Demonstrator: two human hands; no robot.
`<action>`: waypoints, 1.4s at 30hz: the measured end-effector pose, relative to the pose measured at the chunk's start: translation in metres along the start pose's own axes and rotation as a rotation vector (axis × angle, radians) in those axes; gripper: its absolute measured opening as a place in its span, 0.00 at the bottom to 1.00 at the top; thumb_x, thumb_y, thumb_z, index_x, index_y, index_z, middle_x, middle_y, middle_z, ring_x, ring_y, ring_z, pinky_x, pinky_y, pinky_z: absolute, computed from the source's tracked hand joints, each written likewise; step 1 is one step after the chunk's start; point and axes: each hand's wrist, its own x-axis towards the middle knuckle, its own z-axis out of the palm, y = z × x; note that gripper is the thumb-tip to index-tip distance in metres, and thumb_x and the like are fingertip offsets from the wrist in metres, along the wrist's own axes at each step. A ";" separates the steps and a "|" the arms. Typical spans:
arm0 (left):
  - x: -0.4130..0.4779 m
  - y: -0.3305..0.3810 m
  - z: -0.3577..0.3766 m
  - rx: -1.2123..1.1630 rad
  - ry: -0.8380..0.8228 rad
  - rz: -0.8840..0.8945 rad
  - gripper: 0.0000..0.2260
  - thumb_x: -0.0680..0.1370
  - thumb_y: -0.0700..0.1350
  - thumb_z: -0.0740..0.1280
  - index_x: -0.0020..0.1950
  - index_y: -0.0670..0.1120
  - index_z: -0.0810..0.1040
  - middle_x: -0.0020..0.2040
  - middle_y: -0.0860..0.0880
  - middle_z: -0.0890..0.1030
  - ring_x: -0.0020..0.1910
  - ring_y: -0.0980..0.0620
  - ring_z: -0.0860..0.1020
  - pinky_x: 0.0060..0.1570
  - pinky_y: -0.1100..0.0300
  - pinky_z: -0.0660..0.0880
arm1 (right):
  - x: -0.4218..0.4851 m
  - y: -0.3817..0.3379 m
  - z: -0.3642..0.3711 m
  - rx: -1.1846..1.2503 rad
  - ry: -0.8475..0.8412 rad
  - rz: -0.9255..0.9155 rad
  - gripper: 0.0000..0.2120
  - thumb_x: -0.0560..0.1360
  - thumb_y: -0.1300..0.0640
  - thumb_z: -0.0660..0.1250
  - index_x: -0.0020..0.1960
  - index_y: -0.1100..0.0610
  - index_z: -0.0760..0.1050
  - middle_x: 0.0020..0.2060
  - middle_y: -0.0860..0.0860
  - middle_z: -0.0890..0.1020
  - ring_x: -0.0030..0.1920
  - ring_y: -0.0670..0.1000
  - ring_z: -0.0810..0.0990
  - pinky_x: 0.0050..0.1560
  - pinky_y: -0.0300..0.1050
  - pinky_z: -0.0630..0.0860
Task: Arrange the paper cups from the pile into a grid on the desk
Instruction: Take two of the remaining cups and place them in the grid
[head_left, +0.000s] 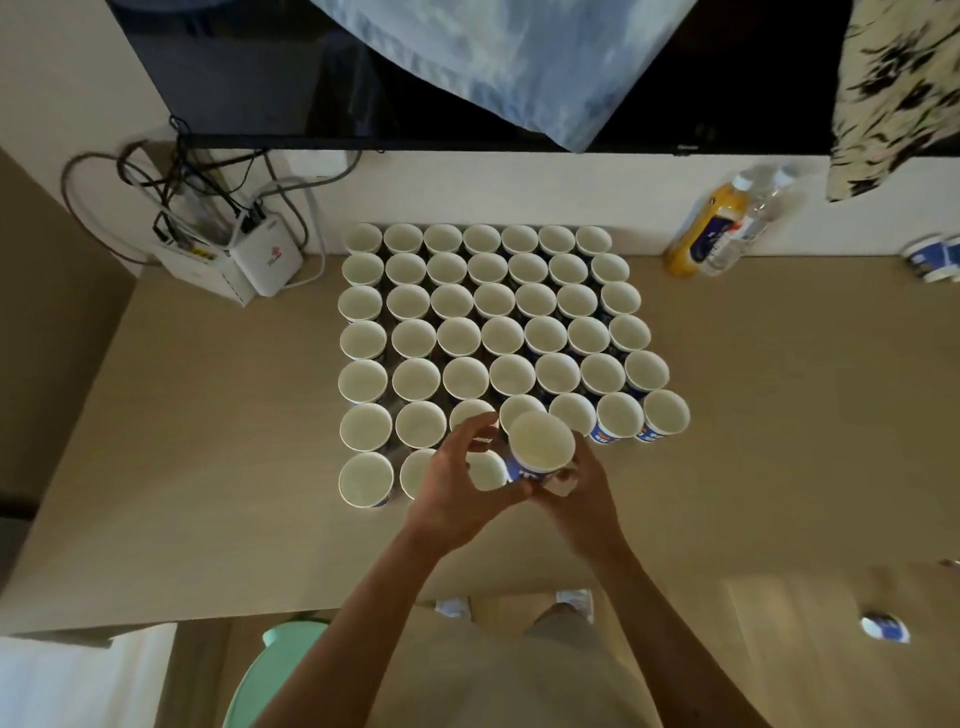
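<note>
The left hand (462, 483) and right hand (576, 491) both curl round one white, blue-printed paper cup (541, 446), raised over the near edge of the grid (501, 335) on the desk (218, 415) — six rows of seven, plus three.

Dim, soft light; blurred, warped edges

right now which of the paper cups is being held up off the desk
The raised cup, gripped between the left hand and right hand over the grid's near row. The other grid cups stand on the desk.
</note>
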 end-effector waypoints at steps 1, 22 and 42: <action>-0.001 -0.004 -0.003 -0.002 0.024 -0.023 0.36 0.64 0.52 0.82 0.70 0.52 0.72 0.61 0.58 0.80 0.57 0.61 0.78 0.50 0.70 0.72 | 0.001 0.007 -0.001 -0.003 0.036 0.039 0.31 0.62 0.50 0.78 0.63 0.49 0.75 0.52 0.45 0.83 0.51 0.49 0.82 0.51 0.42 0.78; 0.001 -0.022 -0.009 0.012 0.198 -0.176 0.27 0.69 0.47 0.80 0.65 0.54 0.75 0.57 0.59 0.81 0.56 0.63 0.78 0.52 0.59 0.76 | 0.012 0.095 0.017 -0.164 0.080 0.251 0.30 0.66 0.67 0.77 0.62 0.49 0.73 0.54 0.50 0.82 0.51 0.40 0.82 0.50 0.33 0.79; 0.071 0.125 0.105 0.045 -0.128 0.230 0.24 0.71 0.50 0.77 0.65 0.50 0.74 0.59 0.54 0.79 0.57 0.57 0.77 0.55 0.63 0.72 | 0.017 -0.010 -0.162 -0.063 0.584 0.061 0.30 0.72 0.66 0.72 0.71 0.55 0.69 0.64 0.49 0.77 0.64 0.45 0.76 0.62 0.51 0.77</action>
